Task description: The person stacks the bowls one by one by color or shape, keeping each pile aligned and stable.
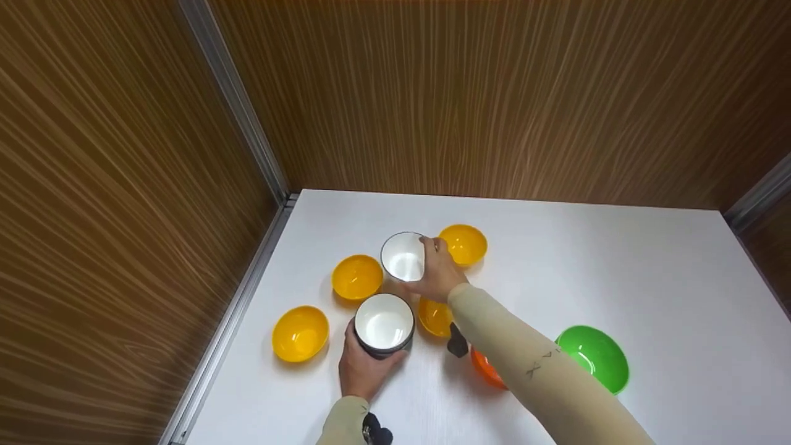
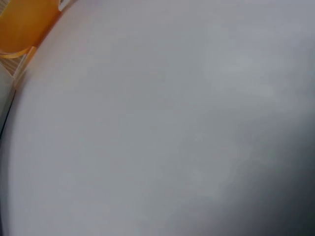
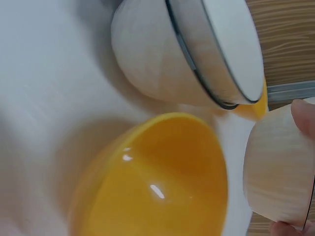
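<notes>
My left hand point(image 1: 364, 371) grips a stack of white bowls point(image 1: 384, 321) with thin dark rims, its thumb at the near right side and fingers along the left. In the right wrist view the stack point(image 3: 147, 54) shows one bowl nested in another. Farther back, my right hand point(image 1: 442, 272) pinches the right side of a single white bowl point(image 1: 403, 256), which is tipped in the right wrist view. Beneath the right wrist a yellow bowl point(image 1: 434, 318) is partly hidden. The left wrist view shows mostly white table surface and no hand.
Yellow bowls stand at the left point(image 1: 300, 334), beside the stack point(image 1: 357, 278) and behind the right hand point(image 1: 465, 244). An orange bowl point(image 1: 488, 369) and a green bowl point(image 1: 594, 358) are partly covered by the right forearm. Wood-grain panels point(image 1: 463, 99) border the white table point(image 1: 667, 278).
</notes>
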Demonstrator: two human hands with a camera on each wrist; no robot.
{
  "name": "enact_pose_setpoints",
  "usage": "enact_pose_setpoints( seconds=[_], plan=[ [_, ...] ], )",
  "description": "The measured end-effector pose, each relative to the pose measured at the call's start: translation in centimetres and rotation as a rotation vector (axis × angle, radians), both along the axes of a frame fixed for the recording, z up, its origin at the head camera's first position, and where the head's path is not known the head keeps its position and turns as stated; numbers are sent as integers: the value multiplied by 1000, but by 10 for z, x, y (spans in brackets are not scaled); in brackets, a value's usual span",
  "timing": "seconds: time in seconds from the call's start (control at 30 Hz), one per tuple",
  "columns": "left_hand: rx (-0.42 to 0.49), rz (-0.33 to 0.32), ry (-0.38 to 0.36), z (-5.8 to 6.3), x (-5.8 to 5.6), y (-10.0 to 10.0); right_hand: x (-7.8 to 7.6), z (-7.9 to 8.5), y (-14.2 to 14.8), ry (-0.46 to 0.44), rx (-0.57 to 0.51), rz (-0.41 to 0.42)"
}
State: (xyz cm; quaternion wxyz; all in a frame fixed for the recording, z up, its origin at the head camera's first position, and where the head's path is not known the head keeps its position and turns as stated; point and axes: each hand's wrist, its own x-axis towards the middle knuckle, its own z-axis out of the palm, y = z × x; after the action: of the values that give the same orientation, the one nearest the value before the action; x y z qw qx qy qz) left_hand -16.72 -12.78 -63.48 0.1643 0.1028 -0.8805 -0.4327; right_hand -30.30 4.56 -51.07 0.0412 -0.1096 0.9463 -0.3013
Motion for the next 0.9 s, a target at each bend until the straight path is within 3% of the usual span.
enact_pose_setpoints(
  seconds=[0.13,0.43,0.9],
  plan=[
    [5,-5,14,0,-2,0,7,11,6,77,-34,56],
    [-3,-17,36,-4,-9,-3,20,27,9,143,-63,102],
    [3,18,-56,-8,-12,-10,54,30,-9,296,-103,319]
  ],
)
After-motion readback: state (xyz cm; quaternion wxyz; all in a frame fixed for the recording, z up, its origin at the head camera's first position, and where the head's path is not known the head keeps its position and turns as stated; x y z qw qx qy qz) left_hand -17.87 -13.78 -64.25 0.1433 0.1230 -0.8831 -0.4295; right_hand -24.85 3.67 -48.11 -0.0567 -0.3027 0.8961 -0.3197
